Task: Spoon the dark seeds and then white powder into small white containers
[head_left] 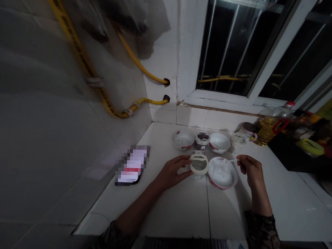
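My left hand (173, 171) wraps around a clear jar with a cream rim (199, 165) standing on the white counter (179, 208). My right hand (251, 169) pinches the handle of a small white spoon (233, 161) held over a bowl of white powder (222, 173) just right of the jar. Behind them stand two white bowls (183, 139) (220, 142) with a dark-filled jar (203, 139) between them.
A small lidded container (237, 140) and a bottle of yellow oil (272, 124) stand at the back right beside a dark tray of items (301, 151). A flat blurred packet (132, 165) lies at the left. Yellow hoses (120, 112) run along the tiled wall, and a barred window (234, 43) is ahead.
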`<state>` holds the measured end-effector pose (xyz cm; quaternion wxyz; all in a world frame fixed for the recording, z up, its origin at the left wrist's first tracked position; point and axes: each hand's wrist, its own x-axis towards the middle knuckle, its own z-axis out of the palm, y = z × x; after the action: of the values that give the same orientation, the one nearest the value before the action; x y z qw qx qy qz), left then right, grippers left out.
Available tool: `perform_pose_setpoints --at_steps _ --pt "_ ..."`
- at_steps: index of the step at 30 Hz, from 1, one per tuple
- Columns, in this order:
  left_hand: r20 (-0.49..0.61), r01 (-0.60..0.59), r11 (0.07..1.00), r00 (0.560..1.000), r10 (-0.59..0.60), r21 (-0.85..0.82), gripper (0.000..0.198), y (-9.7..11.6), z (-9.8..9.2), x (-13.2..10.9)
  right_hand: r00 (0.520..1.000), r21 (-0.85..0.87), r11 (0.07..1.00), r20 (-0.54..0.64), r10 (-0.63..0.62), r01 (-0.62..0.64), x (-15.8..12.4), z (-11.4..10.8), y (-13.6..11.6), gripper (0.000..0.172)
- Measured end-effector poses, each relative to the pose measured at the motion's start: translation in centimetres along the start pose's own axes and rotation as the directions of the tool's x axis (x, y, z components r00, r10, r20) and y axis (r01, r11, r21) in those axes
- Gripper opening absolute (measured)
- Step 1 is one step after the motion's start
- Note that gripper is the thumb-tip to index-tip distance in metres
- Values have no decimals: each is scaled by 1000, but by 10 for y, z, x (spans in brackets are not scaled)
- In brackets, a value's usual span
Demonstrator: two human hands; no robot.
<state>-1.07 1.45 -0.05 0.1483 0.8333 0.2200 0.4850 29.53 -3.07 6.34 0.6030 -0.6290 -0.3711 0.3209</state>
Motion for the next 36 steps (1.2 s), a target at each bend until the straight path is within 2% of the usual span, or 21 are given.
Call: perform_pose_setpoints --at_steps 5,8,11,14,15,16,17,18,19,20,21,22,23,26,27,28,31,36 --pt "-17 -5 1000 1000 5 7 24 1 0 1 997 112 992 62 43 -50 -2 2 -3 34" --pt "-20 -12 1000 1000 12 16 25 2 0 1 996 164 986 82 22 -35 -8 10 -5 37" --pt "-16 -24 1000 1000 25 17 25 2 -1 2 988 186 979 106 -109 88 -20 25 -8 38" --pt "-5 -16 1000 1000 16 11 24 1 -1 1 934 106 935 81 -349 340 -35 40 -9 31" --pt "-4 -13 1000 1000 13 7 24 1 -1 1 890 46 894 85 -447 445 -41 45 -9 27" --pt "-5 -13 1000 1000 13 3 24 0 -1 1 824 -21 829 130 -552 558 -45 49 -8 25" --pt "-6 -11 1000 1000 11 0 24 0 0 0 731 -78 736 219 -646 673 -50 52 -8 24" --pt "-4 -8 1000 1000 8 -1 24 0 0 0 619 -113 621 332 -712 775 -53 55 -7 25" --pt "-2 -2 1000 1000 2 -1 25 0 0 0 503 -123 506 444 -742 854 -55 57 -7 26" --pt "0 2 1000 1000 -2 0 25 0 0 0 407 -113 413 529 -745 904 -56 58 -7 28" --pt "1 8 1000 1000 -8 3 24 0 1 0 359 -109 365 571 -738 925 -57 57 -7 29" --pt "2 11 1000 1000 -11 8 24 0 1 0 371 -126 367 563 -738 922 -56 55 -6 29" --pt "1 10 1000 1000 -10 12 24 0 1 0 434 -160 414 514 -740 896 -53 51 -6 28" --pt "6 4 1000 1000 -4 13 25 0 0 0 717 -272 664 238 -655 697 -38 31 -4 26" --pt "8 7 1000 1000 -7 9 25 0 0 0 779 -296 723 171 -603 624 -32 23 -2 28" --pt "9 8 1000 1000 -8 5 25 0 0 0 821 -318 760 140 -554 567 -26 15 -1 30" --pt "-5 0 1000 1000 0 6 24 0 0 0 892 -402 803 83 -445 439 -11 2 3 34" --pt "-13 -20 1000 1000 20 12 25 0 0 0 945 -510 795 166 -283 328 -6 11 9 37"
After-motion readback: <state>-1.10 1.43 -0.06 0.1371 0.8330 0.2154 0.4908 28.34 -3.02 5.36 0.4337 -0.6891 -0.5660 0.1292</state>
